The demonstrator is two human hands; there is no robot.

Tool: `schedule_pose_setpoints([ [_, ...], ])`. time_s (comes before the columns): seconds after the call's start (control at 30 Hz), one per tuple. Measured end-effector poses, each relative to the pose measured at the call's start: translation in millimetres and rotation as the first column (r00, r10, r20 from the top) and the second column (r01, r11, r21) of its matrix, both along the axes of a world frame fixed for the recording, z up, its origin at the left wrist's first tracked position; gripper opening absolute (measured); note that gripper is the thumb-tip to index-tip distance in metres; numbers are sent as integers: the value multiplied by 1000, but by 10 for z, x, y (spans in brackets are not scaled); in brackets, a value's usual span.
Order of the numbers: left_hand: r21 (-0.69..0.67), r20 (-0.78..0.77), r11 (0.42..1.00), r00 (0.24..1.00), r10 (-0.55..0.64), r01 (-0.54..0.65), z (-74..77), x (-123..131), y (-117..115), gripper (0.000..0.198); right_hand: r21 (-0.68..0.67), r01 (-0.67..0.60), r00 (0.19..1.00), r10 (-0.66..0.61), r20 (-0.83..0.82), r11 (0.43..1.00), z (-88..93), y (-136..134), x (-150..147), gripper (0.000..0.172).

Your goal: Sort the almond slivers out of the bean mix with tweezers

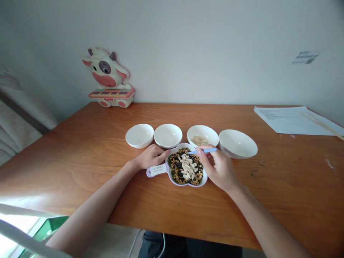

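A white handled dish [176, 180] sits in front of me, filled with mixed beans and pale seeds [186, 168]. My left hand [152, 156] rests against the dish's left rim above its handle [157, 170], fingers curled. My right hand [219, 166] pinches a light blue tweezer-like tool [203, 151], its tip over the far edge of the dish. Behind the dish, several white bowls stand in a row. The third bowl [202, 135] holds a few pale seeds. The others look empty.
A cow-shaped toy keyboard [109, 79] stands against the wall at the back left of the wooden table [80, 143]. Sheets of paper [292, 120] lie at the back right. The largest bowl [238, 144] sits just right of my right hand.
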State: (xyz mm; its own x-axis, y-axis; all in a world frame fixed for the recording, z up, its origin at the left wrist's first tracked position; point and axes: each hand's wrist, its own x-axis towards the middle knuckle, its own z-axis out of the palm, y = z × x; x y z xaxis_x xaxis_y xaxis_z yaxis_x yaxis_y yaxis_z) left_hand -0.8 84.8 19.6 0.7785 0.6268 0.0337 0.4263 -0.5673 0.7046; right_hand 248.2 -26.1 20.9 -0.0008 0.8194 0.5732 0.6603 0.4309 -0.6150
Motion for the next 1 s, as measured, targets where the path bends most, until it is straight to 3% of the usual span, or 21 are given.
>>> schedule_pose_setpoints([
  [0.17,-1,-2,1000,1000,-9,9,4,0,-1,61,-45,-4,1000,4,-3,999,-11,6,-35,16],
  [1.0,-11,17,1000,1000,-14,14,-16,-8,11,61,65,-54,981,41,189,996,30,6,-103,13],
])
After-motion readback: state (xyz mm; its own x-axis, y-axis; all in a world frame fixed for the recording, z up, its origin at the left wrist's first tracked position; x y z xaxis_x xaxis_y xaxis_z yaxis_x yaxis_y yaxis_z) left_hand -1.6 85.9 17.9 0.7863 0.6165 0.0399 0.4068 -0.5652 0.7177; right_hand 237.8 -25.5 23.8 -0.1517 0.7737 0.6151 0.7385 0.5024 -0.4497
